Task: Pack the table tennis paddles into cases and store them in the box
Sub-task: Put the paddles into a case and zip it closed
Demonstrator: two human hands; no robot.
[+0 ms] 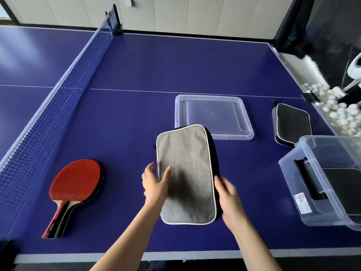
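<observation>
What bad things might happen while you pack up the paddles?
The grey case is held only at its near end by the left hand and right hand, so it might flop or slip. The clear box seems to sit at the table's edge; a bump may tip it off. The red paddles lie stacked, so lifting one might drag the other.

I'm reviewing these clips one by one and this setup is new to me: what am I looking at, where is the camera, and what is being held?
One picture, from a camera worn on a person's head, looking down at their bare hands. The left hand and right hand hold a grey case by its sides over a blue table. Red paddles lie to the left. Behind the case lies a clear lid; right of it, a black case and a clear box with something dark inside.
</observation>
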